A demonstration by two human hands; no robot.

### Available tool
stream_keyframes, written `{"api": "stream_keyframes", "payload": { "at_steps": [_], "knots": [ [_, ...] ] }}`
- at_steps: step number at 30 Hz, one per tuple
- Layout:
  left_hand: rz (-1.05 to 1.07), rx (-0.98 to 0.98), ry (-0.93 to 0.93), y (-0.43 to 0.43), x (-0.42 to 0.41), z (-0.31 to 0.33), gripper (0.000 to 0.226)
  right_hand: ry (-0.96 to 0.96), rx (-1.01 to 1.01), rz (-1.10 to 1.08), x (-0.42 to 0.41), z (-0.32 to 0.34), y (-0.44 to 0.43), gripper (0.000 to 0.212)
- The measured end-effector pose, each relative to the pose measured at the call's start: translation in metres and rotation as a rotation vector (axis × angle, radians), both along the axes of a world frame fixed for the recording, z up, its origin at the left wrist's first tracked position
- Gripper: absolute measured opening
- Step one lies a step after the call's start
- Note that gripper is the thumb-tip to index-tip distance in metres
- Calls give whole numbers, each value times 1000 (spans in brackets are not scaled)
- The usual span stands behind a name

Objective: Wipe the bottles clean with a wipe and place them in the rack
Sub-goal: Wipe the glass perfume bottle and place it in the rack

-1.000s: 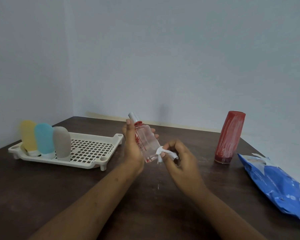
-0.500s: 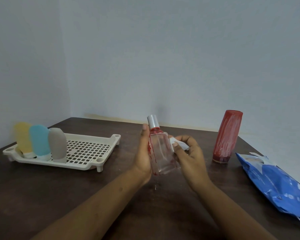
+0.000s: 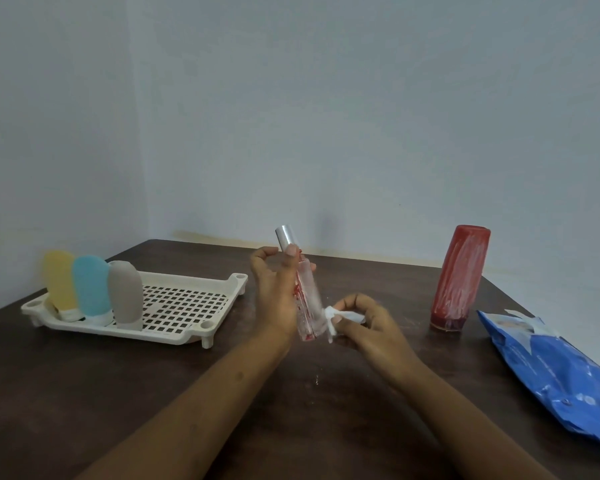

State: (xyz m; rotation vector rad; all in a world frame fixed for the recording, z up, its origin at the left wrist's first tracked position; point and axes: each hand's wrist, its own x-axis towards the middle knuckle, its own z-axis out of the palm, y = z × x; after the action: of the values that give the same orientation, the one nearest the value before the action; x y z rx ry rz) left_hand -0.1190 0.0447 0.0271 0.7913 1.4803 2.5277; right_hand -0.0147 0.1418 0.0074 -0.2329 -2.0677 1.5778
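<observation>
A clear glass bottle (image 3: 309, 299) with a silver cap and red smears is held nearly upright above the table by my left hand (image 3: 274, 299), thumb near its neck. Against the bottle's lower right side, my right hand (image 3: 368, 323) pinches a crumpled white wipe (image 3: 333, 315). A tall red bottle (image 3: 459, 278) streaked with white stands on the table to the right. The cream slotted rack (image 3: 174, 306) sits at the left, holding a yellow bottle (image 3: 60, 280), a blue bottle (image 3: 91, 285) and a grey bottle (image 3: 125, 294) standing cap-down at its left end.
A blue pack of wipes (image 3: 551, 368) lies at the table's right edge. The dark wooden table (image 3: 84, 393) meets pale walls at the back and left. The rack's right half holds nothing.
The bottle has turned edge-on and its cap tilted left. My right hand slid the wipe from the bottle's upper right side down to its base.
</observation>
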Motion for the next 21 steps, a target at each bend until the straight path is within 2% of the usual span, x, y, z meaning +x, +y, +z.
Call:
{"api": "stream_keyframes", "payload": {
  "at_steps": [5, 12, 17, 21],
  "knots": [
    [206, -283, 294, -13, -4, 3, 75, -72, 95, 3, 2, -2, -7, 3],
    [411, -476, 394, -24, -8, -1, 96, -68, 227, -89, 9, -1, -3, 6],
    [560, -467, 502, -39, -7, 11, 91, -84, 282, -139, 11, -6, 0, 7],
    [709, -442, 422, -74, -23, 20, 91, -48, 326, -136, 8, -6, 0, 8]
  ]
}}
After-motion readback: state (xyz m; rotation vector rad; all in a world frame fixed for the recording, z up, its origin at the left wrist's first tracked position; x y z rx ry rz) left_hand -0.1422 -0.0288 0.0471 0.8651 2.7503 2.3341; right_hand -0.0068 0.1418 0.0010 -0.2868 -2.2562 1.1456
